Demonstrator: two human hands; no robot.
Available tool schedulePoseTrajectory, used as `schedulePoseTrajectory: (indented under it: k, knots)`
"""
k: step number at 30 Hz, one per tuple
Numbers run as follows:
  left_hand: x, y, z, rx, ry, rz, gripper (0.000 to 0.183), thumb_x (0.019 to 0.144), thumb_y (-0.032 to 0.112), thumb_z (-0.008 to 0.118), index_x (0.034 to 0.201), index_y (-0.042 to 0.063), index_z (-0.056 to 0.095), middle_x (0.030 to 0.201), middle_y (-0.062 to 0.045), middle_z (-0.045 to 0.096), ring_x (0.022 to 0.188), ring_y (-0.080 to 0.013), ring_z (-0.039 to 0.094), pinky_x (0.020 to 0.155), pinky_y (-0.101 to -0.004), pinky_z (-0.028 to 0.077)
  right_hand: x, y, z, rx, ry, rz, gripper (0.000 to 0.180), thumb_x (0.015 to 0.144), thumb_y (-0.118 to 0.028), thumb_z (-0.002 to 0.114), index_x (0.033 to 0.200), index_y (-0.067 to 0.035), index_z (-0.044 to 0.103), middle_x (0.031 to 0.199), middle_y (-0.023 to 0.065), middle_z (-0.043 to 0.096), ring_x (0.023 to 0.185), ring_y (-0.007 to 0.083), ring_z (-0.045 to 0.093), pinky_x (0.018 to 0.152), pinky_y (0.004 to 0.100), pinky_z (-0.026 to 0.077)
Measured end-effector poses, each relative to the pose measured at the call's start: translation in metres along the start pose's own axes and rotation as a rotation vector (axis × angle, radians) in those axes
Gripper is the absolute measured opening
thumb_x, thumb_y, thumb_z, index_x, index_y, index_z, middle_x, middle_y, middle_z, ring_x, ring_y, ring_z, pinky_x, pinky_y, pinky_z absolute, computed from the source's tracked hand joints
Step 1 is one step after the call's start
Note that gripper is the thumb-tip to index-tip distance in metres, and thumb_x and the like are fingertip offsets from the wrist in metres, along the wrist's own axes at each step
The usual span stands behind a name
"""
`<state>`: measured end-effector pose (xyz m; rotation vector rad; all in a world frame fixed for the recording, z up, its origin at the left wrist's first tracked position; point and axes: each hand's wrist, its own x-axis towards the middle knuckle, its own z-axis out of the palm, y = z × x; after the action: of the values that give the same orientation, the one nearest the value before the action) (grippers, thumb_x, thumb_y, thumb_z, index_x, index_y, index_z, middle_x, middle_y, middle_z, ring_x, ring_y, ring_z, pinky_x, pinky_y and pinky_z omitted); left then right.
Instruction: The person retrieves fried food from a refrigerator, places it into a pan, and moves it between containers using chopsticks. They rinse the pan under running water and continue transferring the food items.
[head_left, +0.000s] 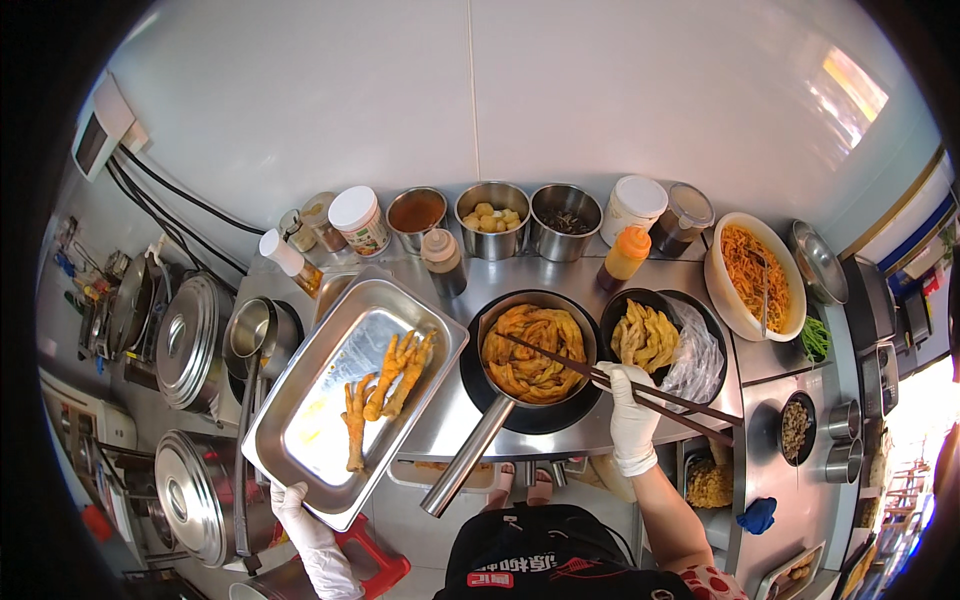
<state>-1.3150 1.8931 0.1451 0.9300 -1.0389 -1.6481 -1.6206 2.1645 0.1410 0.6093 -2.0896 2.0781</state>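
White gloves cover both hands. My left hand grips the near corner of a tilted rectangular steel tray, which holds several yellow-orange chicken feet. My right hand holds long dark wooden chopsticks, their tips over the chicken feet packed in a steel saucepan. The saucepan sits on a black round base, its steel handle pointing toward me and to the left. Just right of it, a black bowl contains more chicken feet, with a clear plastic bag beside them.
Steel pots, lidded tubs and squeeze bottles line the wall. At right stands a white bowl of shredded orange food. Large lidded stockpots and a long-handled ladle are at left; a red stool is below.
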Motion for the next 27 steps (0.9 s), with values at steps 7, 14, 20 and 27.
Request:
schedulePoseTrajectory:
  k: [7, 14, 20, 27]
  knots:
    - [-0.001, -0.001, -0.003, -0.008, 0.038, -0.015, 0.041, 0.068, 0.000, 0.049, 0.108, -0.002, 0.059, 0.101, -0.009, 0.061, 0.090, -0.0199, 0.060, 0.084, -0.0317, 0.048, -0.007, -0.001, -0.002, -0.060, -0.077, 0.045, 0.008, 0.088, -0.002, 0.056, 0.089, 0.004, 0.062, 0.088, 0.0114, 0.063, 0.075, 0.0159, 0.062, 0.071, 0.0279, 0.055]
    - [0.001, -0.004, -0.006, -0.025, 0.004, -0.028, 0.041, 0.068, -0.001, 0.048, 0.108, -0.002, 0.059, 0.102, -0.009, 0.061, 0.091, -0.0195, 0.059, 0.085, -0.0318, 0.048, 0.002, -0.008, -0.002, -0.102, -0.152, -0.076, 0.005, 0.086, -0.001, 0.059, 0.087, 0.003, 0.061, 0.087, 0.0121, 0.064, 0.075, 0.0168, 0.062, 0.070, 0.0275, 0.053]
    - [0.000, -0.005, -0.004, -0.025, -0.003, -0.018, 0.041, 0.068, 0.000, 0.048, 0.108, -0.003, 0.058, 0.102, -0.009, 0.061, 0.091, -0.0191, 0.059, 0.085, -0.0314, 0.048, 0.003, -0.042, -0.001, -0.285, -0.205, -0.235, 0.002, 0.082, 0.000, 0.063, 0.084, 0.000, 0.062, 0.082, 0.0118, 0.065, 0.069, 0.0186, 0.062, 0.063, 0.0274, 0.050]
    - [-0.001, -0.003, -0.005, -0.026, -0.016, -0.032, 0.040, 0.068, 0.000, 0.049, 0.107, -0.003, 0.057, 0.100, -0.010, 0.062, 0.089, -0.0195, 0.061, 0.083, -0.0306, 0.049, 0.005, -0.067, -0.002, -0.239, -0.107, -0.231, 0.003, 0.080, 0.004, 0.063, 0.081, 0.001, 0.062, 0.083, 0.0105, 0.066, 0.077, 0.0189, 0.063, 0.071, 0.0271, 0.049]
